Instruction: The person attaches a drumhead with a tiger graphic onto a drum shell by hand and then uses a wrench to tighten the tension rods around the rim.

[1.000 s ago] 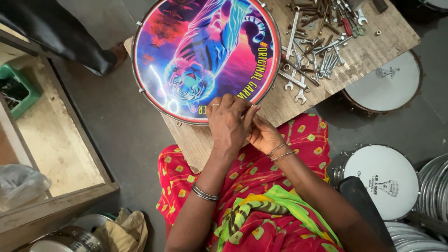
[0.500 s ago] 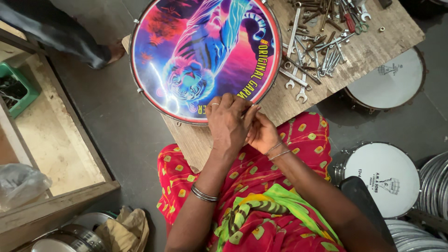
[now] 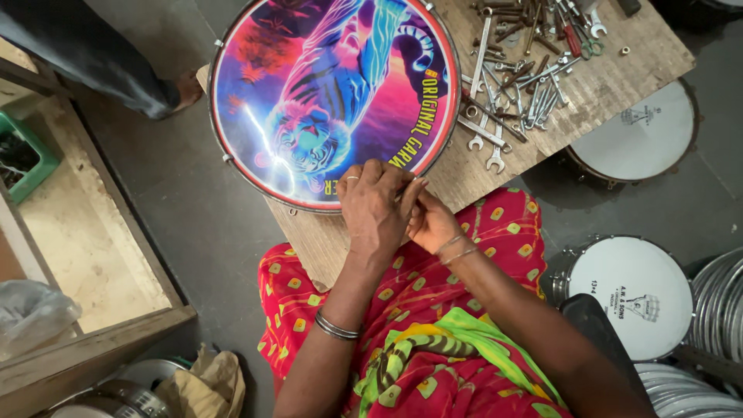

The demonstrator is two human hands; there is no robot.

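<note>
Left grip [image 3: 377,205] lies curled over the near rim of the tiger-printed drum [image 3: 333,97], at six o'clock on the wooden bench [image 3: 611,77]; right grip [image 3: 430,223], half hidden, seemingly pinches that rim. Spanners [image 3: 515,73] lie at two o'clock, white drums [image 3: 635,286] at four

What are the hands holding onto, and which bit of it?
Both hands, left hand and right hand, meet at the near rim of the tiger-picture drum on the wooden board. Whether they pinch something small there cannot be told.
</note>
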